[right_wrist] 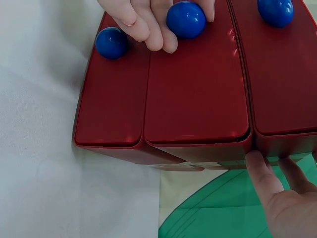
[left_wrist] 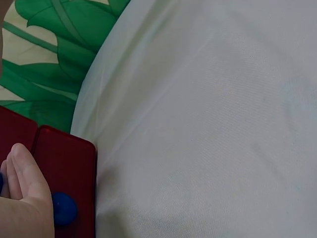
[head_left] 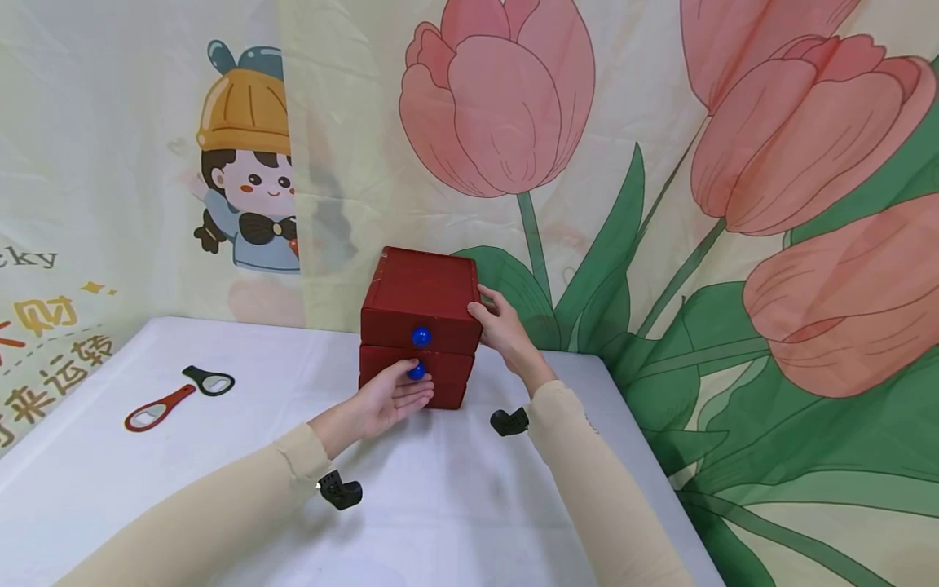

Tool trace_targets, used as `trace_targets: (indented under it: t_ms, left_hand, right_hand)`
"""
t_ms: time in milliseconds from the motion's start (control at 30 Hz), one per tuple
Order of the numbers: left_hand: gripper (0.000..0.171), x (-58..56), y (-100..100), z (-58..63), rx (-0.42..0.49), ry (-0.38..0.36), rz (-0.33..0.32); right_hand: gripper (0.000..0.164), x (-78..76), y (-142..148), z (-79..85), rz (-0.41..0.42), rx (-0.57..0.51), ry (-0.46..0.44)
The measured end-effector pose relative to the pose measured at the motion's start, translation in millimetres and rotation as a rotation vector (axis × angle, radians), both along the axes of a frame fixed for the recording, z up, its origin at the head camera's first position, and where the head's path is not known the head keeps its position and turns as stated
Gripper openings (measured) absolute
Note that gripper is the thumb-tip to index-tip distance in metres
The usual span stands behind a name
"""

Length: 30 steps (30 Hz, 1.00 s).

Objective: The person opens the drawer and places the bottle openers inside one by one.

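A dark red drawer chest [head_left: 425,281] stands on the white table, with one blue knob on each of its three drawer fronts. My left hand [head_left: 381,403] pinches the middle blue knob [right_wrist: 186,20] between thumb and fingers. Above it, the top knob [head_left: 421,337] is free. Past my left fingers the bottom knob [right_wrist: 111,43] shows in the right wrist view. My right hand [head_left: 509,330] rests against the chest's right side near the top, its fingertips [right_wrist: 257,161] touching the side panel.
On the left of the table [head_left: 271,456] lie a red bottle opener [head_left: 178,397] and a black bottle opener [head_left: 194,374], their ends close together. Behind the chest hangs a cloth backdrop [head_left: 352,122] with printed tulips and a cartoon figure. Each wrist carries a black camera [head_left: 341,490].
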<state>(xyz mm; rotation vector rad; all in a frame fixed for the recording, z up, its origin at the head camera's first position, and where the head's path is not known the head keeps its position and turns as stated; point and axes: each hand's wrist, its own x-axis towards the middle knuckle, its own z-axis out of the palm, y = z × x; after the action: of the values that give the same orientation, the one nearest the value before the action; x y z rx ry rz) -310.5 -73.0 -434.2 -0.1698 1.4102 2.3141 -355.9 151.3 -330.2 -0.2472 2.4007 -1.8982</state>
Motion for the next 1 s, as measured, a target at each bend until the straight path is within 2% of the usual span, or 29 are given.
trace_targets:
  t_ms: [500, 733, 1000]
  left_hand:
    - [0.058, -3.5, 1, -0.9, 0.021, -0.008, 0.007]
    - [0.063, -1.3, -3, -4.4, 0.024, 0.009, -0.042]
    - [0.070, 8.1, -11, -10.4, -0.015, 0.038, -0.126]
  right_hand:
    - [0.062, 0.0, -1, 0.3, -0.005, 0.005, 0.003]
    - [0.061, -0.1, 0, -0.8, 0.002, -0.003, 0.006]
    - [0.062, -1.7, 0, -1.4, -0.009, 0.005, 0.004]
